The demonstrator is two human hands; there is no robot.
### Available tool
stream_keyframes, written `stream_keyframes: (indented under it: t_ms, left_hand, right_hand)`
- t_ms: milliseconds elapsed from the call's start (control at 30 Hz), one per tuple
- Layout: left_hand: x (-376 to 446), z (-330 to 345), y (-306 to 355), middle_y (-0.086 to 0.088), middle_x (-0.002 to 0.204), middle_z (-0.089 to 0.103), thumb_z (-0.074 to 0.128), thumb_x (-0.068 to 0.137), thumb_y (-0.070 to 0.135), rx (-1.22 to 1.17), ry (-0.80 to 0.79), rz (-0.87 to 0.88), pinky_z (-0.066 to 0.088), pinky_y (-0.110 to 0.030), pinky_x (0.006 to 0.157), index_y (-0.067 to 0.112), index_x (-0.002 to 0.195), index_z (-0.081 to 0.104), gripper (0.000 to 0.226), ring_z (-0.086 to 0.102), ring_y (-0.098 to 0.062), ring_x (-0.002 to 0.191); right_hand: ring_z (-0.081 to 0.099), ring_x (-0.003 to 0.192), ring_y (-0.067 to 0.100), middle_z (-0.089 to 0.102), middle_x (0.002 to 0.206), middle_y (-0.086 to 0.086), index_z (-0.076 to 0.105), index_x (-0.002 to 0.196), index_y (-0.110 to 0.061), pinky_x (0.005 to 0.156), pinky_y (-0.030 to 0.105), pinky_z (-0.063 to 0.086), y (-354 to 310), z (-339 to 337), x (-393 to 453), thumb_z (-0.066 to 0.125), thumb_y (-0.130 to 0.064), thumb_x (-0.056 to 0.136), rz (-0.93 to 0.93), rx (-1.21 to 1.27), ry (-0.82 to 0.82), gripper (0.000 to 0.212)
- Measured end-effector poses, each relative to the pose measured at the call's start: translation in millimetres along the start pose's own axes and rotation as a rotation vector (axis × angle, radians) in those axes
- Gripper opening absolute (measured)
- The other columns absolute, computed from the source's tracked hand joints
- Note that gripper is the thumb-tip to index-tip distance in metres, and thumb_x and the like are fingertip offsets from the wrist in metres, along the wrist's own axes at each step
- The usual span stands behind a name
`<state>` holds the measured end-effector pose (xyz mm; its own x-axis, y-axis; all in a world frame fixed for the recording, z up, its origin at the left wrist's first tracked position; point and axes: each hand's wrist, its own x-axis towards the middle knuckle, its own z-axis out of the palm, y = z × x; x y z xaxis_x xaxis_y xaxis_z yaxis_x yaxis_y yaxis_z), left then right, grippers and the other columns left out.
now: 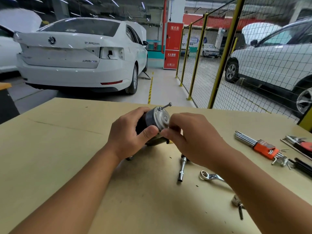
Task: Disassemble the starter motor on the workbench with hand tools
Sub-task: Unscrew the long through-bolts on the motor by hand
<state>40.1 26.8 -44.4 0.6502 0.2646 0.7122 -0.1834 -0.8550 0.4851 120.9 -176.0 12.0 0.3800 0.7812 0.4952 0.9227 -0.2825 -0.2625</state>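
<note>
— Two hands are seen over the tan cardboard-covered workbench (67, 149); what is held by them?

— The dark cylindrical starter motor with its grey metal end cap (157, 118) is gripped by the left hand (128, 134), fingers wrapped over the body and the thumb pressed near the cap's rim. It is held up near the middle of the bench, towards the far edge, with the cap turned to the right.

— And the right hand (192, 137)?

— Its fingertips are closed in a pinch at the near edge of the cap; what is pinched is hidden by the fingers. A long silver through-bolt (166, 105) is seen sticking out of the cap's far side.

— Which tools are laid out?

— A chrome socket extension bar (182, 168) is laid near the right wrist, and a silver ring spanner (208, 176) just right of it, partly covered by the forearm. An orange-holdered set of hex keys (260, 146) is laid well to the right, with red-handled pliers (300, 144) beyond it.
</note>
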Motion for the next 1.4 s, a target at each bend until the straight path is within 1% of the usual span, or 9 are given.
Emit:
stream_keyframes:
  t_ms: [100, 333, 533, 667, 833, 1000, 1200, 1300, 1400]
  left_hand:
    - [0, 1, 0, 0.013, 0.104, 0.072, 0.035, 0.084, 0.093, -0.002, 0.005, 0.002, 0.057, -0.044, 0.072, 0.029, 0.128, 0.064, 0.083, 0.069, -0.017, 0.093]
    - [0, 0, 0, 0.014, 0.105, 0.072, 0.035, 0.084, 0.093, 0.001, -0.019, 0.003, 0.057, -0.043, 0.073, 0.028, 0.127, 0.064, 0.083, 0.07, -0.015, 0.094]
    - [2, 2, -2, 0.014, 0.104, 0.072, 0.035, 0.084, 0.093, -0.005, -0.002, 0.002, 0.057, -0.042, 0.073, 0.029, 0.126, 0.064, 0.082, 0.07, -0.014, 0.093]
    - [2, -1, 2, 0.011, 0.107, 0.073, 0.034, 0.082, 0.095, 0.004, 0.0, -0.005, 0.056, -0.043, 0.076, 0.025, 0.128, 0.064, 0.089, 0.07, -0.019, 0.097]
    - [0, -1, 5, 0.012, 0.105, 0.072, 0.034, 0.082, 0.094, 0.011, -0.007, -0.019, 0.056, -0.043, 0.076, 0.025, 0.127, 0.065, 0.088, 0.069, -0.019, 0.094]
    - [0, 0, 2, 0.018, 0.101, 0.069, 0.033, 0.084, 0.093, 0.025, 0.026, 0.008, 0.056, -0.04, 0.072, 0.03, 0.125, 0.063, 0.081, 0.068, -0.013, 0.089]
    - [0, 1, 2, 0.014, 0.103, 0.071, 0.034, 0.084, 0.093, 0.012, 0.017, -0.001, 0.056, -0.043, 0.072, 0.028, 0.126, 0.064, 0.083, 0.069, -0.018, 0.092]
    - [0, 0, 2, 0.013, 0.104, 0.072, 0.034, 0.084, 0.093, 0.012, 0.017, 0.001, 0.056, -0.043, 0.074, 0.026, 0.126, 0.065, 0.085, 0.069, -0.018, 0.093]
    - [0, 1, 1, 0.011, 0.105, 0.072, 0.035, 0.083, 0.094, 0.006, 0.008, -0.006, 0.057, -0.044, 0.074, 0.024, 0.127, 0.065, 0.087, 0.07, -0.019, 0.094]
  right_hand:
    - [0.049, 0.073, 0.011, 0.058, 0.096, -0.014, 0.054, 0.097, -0.036, 0.064, 0.04, 0.051, 4, -5, 2, 0.079, -0.021, 0.079, -0.017, 0.044, 0.051, 0.034]
    - [0.055, 0.074, 0.013, 0.058, 0.075, -0.011, 0.056, 0.084, -0.029, 0.059, 0.034, 0.046, 1, -8, 2, 0.037, -0.08, 0.079, 0.07, -0.132, -0.023, 0.054]
    - [0.058, 0.082, 0.015, 0.06, 0.089, -0.013, 0.062, 0.098, -0.031, 0.066, 0.039, 0.051, 8, -14, 3, 0.07, -0.04, 0.089, 0.025, -0.139, -0.098, 0.015]
    - [0.054, 0.078, 0.005, 0.059, 0.084, -0.016, 0.061, 0.09, -0.034, 0.064, 0.035, 0.048, 4, -15, 4, 0.053, -0.079, 0.072, 0.055, -0.043, -0.02, 0.049]
    - [0.051, 0.074, 0.002, 0.058, 0.093, -0.019, 0.058, 0.096, -0.035, 0.067, 0.037, 0.05, -1, -11, 4, 0.079, -0.035, 0.083, 0.038, -0.018, -0.017, 0.025]
    - [0.055, 0.074, 0.004, 0.062, 0.08, -0.015, 0.061, 0.083, -0.031, 0.063, 0.037, 0.051, 2, -16, 5, 0.051, -0.083, 0.062, 0.063, -0.057, -0.018, 0.057]
    - [0.049, 0.072, -0.004, 0.058, 0.096, -0.02, 0.057, 0.1, -0.041, 0.062, 0.034, 0.048, 4, -19, 3, 0.086, -0.045, 0.07, 0.026, 0.028, -0.04, 0.041]
    - [0.054, 0.071, 0.009, 0.058, 0.074, -0.011, 0.057, 0.079, -0.029, 0.057, 0.032, 0.042, 1, -11, 2, 0.051, -0.078, 0.074, 0.084, -0.119, -0.052, 0.049]
    - [0.054, 0.076, 0.021, 0.055, 0.077, -0.008, 0.052, 0.078, -0.026, 0.061, 0.037, 0.045, 0, -4, -1, 0.047, -0.056, 0.093, 0.029, -0.069, -0.041, 0.034]
